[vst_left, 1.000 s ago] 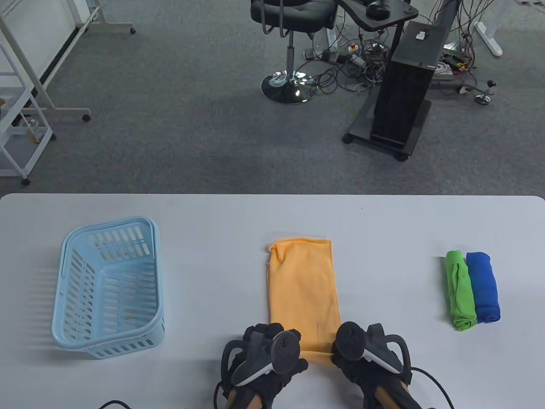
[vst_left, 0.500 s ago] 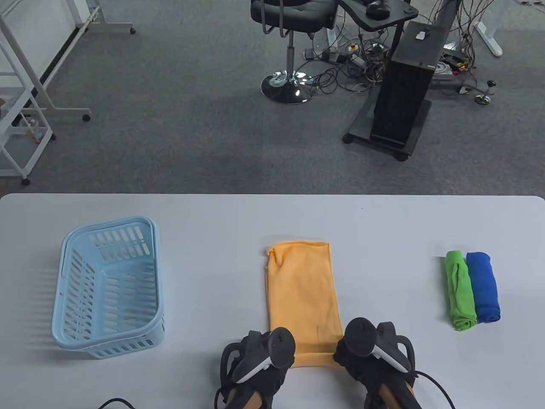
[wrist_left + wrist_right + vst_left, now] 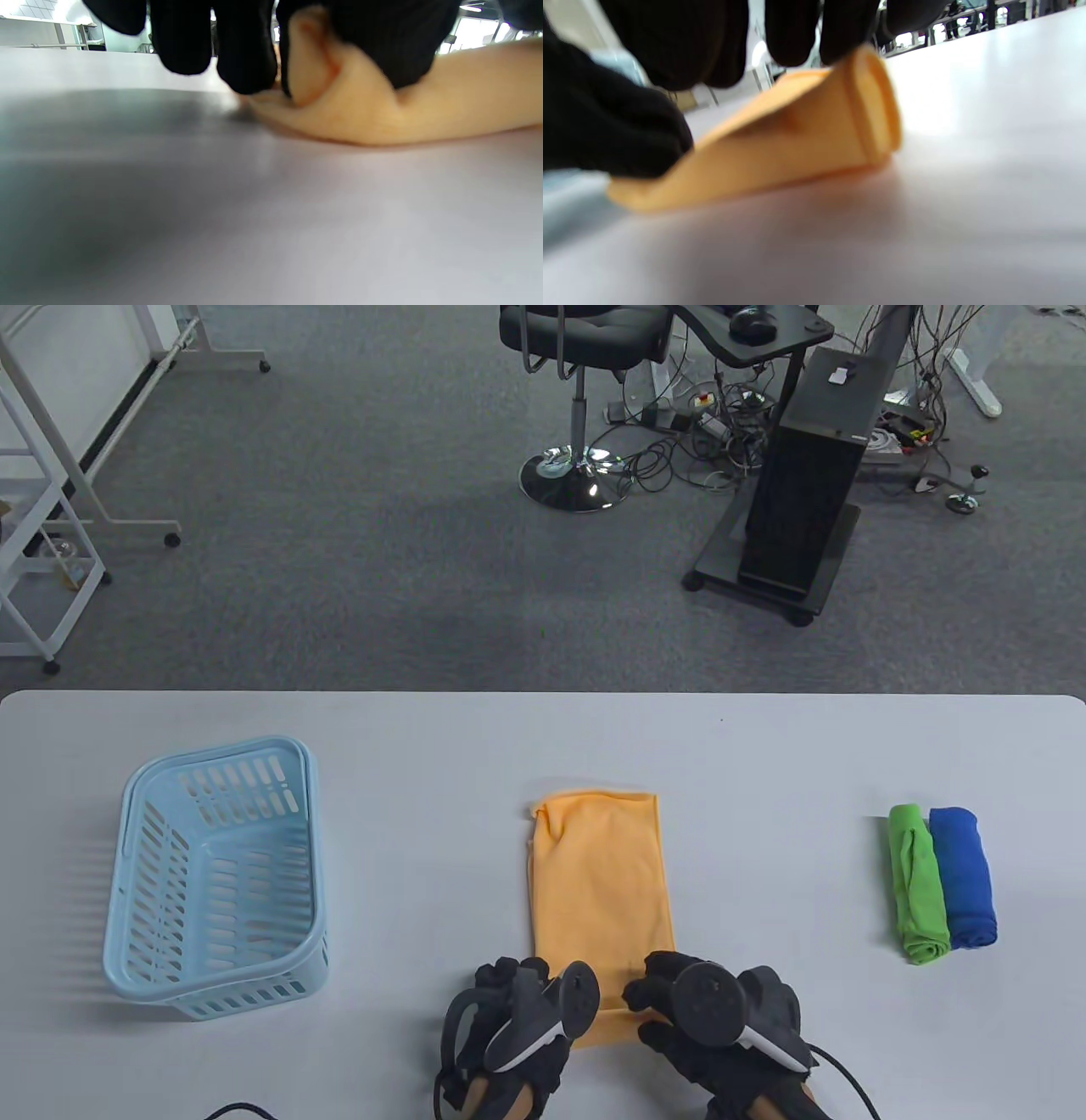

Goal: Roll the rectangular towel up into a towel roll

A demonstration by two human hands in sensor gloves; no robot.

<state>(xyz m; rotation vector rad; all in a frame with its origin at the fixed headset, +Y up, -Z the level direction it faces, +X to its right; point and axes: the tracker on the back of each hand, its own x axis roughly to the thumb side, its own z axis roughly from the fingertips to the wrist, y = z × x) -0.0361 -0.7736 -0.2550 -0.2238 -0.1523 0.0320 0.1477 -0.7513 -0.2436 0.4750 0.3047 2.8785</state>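
Observation:
An orange towel [image 3: 601, 874] lies lengthwise at the middle of the white table [image 3: 424, 738], its far end flat. Both gloved hands are at its near end. My left hand [image 3: 519, 984] has its fingers curled over the near left corner, and in the left wrist view its fingertips [image 3: 246, 63] press into the lifted orange fold [image 3: 382, 114]. My right hand [image 3: 657, 993] grips the near right corner. In the right wrist view its fingers [image 3: 814, 38] and thumb [image 3: 615, 131] pinch the towel's turned-over edge [image 3: 806, 144], which forms a small roll.
An empty light blue basket [image 3: 221, 748] stands at the left of the table. A green towel roll [image 3: 918, 891] and a blue towel roll [image 3: 963, 878] lie side by side at the right. Beyond the far table edge are carpet, a chair and a cart.
Both hands have moved slightly forward and inward over the towel's near end. The near edge, flat a second ago, is now turned over into the start of a roll.

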